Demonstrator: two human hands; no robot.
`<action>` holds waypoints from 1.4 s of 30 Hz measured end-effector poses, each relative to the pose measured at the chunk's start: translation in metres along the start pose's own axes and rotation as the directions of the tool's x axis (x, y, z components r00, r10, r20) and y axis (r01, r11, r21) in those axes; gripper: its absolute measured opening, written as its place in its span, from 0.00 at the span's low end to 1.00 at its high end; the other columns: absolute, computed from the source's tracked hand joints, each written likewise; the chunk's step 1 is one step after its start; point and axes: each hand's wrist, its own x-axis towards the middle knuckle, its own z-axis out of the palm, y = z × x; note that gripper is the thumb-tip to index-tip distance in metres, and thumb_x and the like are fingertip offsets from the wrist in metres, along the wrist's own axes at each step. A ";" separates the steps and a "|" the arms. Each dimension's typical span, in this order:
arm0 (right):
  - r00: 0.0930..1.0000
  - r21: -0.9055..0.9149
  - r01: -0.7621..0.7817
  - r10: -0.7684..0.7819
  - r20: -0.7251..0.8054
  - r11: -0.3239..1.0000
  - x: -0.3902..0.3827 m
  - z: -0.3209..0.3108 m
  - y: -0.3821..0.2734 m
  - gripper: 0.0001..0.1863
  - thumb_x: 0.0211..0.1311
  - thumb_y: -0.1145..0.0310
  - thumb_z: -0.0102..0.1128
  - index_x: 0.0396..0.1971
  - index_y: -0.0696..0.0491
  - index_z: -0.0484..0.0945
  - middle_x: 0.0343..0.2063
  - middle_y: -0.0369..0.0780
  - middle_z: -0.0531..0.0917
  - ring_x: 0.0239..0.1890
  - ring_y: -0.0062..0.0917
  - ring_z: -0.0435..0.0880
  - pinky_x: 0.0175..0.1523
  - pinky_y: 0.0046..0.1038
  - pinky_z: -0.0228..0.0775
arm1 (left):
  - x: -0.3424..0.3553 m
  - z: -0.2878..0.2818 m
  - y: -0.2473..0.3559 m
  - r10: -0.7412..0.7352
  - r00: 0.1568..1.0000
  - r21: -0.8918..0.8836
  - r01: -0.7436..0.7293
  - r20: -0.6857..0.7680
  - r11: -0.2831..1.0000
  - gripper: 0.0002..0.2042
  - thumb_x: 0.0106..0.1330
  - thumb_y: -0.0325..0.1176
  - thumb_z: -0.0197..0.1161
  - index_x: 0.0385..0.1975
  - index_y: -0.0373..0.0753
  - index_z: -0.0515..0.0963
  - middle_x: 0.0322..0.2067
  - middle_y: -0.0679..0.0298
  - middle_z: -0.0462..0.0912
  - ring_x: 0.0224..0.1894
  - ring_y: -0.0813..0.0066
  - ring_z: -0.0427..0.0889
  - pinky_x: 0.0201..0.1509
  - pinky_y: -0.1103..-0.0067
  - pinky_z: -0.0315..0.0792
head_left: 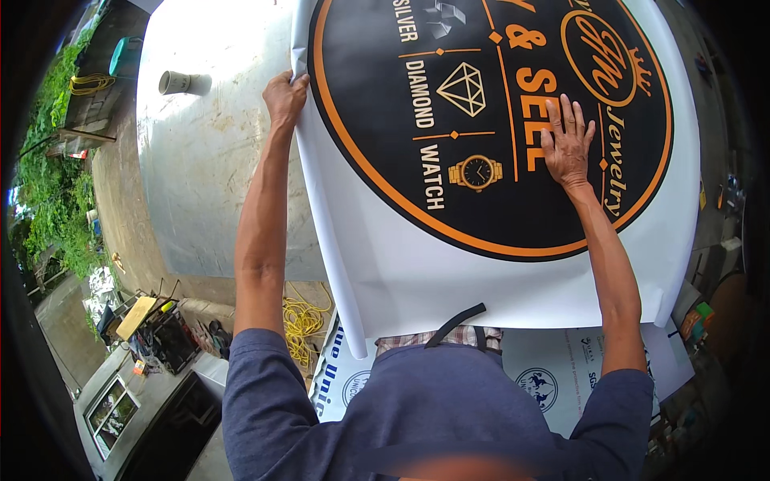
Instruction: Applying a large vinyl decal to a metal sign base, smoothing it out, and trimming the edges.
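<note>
A large white printed vinyl sheet (457,276) lies in front of me. It carries a round black design (361,104) with an orange border, orange and white lettering, a diamond drawing and a picture of a wristwatch (476,172). My left hand (285,98) is closed on the sheet's curled left edge (314,180), fingers wrapped over it. Flat on the black print, toward its right side, rests my right hand (568,148) with fingers spread. Near my waist the sheet's lower edge overhangs a pale blue printed film (513,385).
Left of the sheet stretches a grey metal tabletop (216,176) with a small cup (174,82) on it. A coiled yellow cord (305,317) lies beyond its lower edge. Further left are a grey vehicle (120,417), a loaded dark rack (164,333) and green plants (52,160).
</note>
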 end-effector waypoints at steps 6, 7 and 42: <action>1.000 0.009 -0.008 0.008 0.011 1.000 -0.010 -0.016 0.022 0.30 0.73 0.50 0.44 0.73 0.38 0.61 0.74 0.40 0.57 0.76 0.42 0.52 0.72 0.65 0.39 | -0.013 0.051 0.025 0.267 0.940 0.069 -0.258 -0.214 0.964 0.14 0.71 0.35 0.57 0.49 0.32 0.78 0.33 0.45 0.78 0.37 0.48 0.77 0.42 0.58 0.72; 0.998 0.041 -0.009 0.007 0.056 0.999 -0.004 -0.015 0.016 0.31 0.72 0.48 0.45 0.72 0.39 0.62 0.74 0.40 0.57 0.76 0.42 0.53 0.73 0.64 0.39 | -0.009 0.041 0.007 0.285 0.949 0.105 -0.272 -0.138 0.956 0.14 0.71 0.35 0.55 0.48 0.32 0.78 0.34 0.46 0.77 0.38 0.52 0.78 0.42 0.60 0.71; 0.642 0.328 -0.767 0.654 0.400 0.552 -0.203 -0.135 0.302 0.45 0.53 0.66 0.68 0.73 0.44 0.59 0.64 0.49 0.66 0.65 0.44 0.70 0.67 0.39 0.65 | 0.000 0.004 -0.046 0.077 0.993 -0.322 -0.043 0.092 0.946 0.20 0.79 0.43 0.49 0.62 0.37 0.74 0.43 0.60 0.85 0.40 0.72 0.83 0.49 0.76 0.76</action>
